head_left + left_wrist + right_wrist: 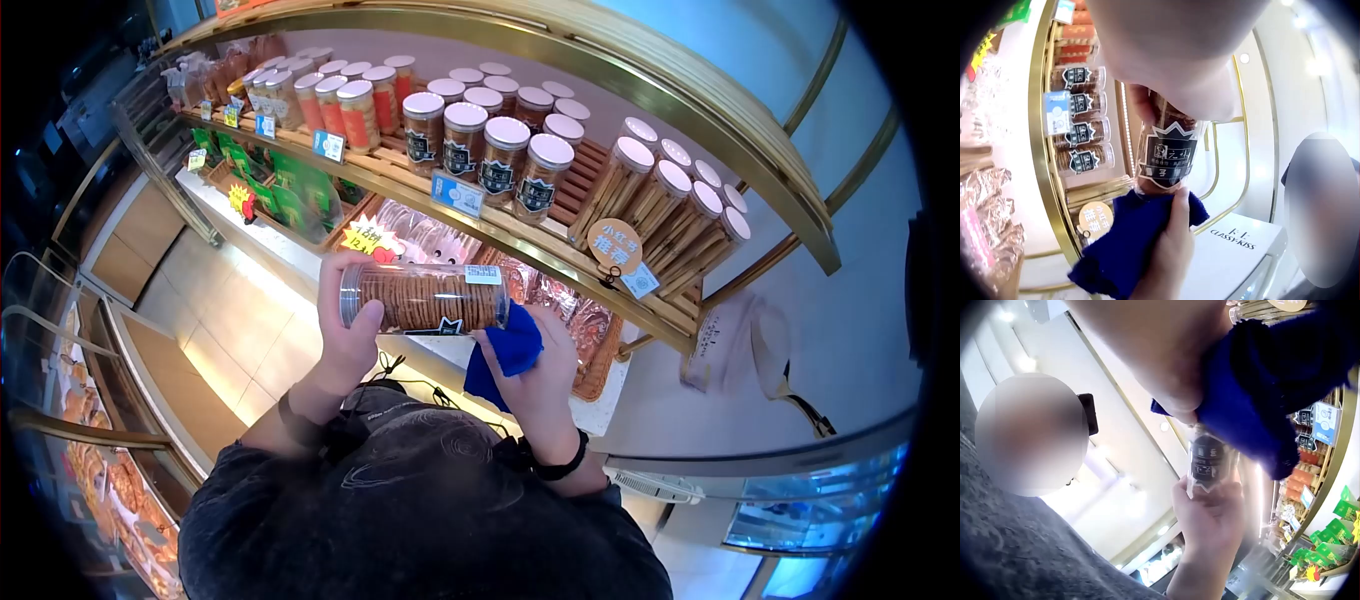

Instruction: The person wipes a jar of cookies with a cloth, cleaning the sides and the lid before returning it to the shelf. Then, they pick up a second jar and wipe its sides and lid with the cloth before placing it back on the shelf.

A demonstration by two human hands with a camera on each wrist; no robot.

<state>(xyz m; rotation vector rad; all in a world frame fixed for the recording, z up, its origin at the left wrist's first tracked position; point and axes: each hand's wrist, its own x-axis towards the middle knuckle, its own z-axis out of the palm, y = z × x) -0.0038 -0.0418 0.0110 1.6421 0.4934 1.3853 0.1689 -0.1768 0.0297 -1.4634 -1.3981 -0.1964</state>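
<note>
In the head view a clear jar of stacked round biscuits [430, 298] lies sideways in front of the person's chest. My left hand [348, 325] grips one end of it, thumb on the near side. At the other end my right hand [545, 375] pinches a blue cloth [508, 350] against the jar, covering that end. The left wrist view shows the jar's black-and-white label [1169, 155], with the cloth [1125, 240] bunched beneath it and the right thumb along the jar's edge. In the right wrist view the cloth [1244, 394] hangs over the jar's end.
A gold-edged wooden shelf [390, 175] ahead bears rows of white-lidded jars [505, 150] and tall jars of sticks [660, 195]. Below it lie packaged goods in a wicker basket [597, 350] and green packets [300, 190]. A glass-fronted bread case [110, 480] stands at left.
</note>
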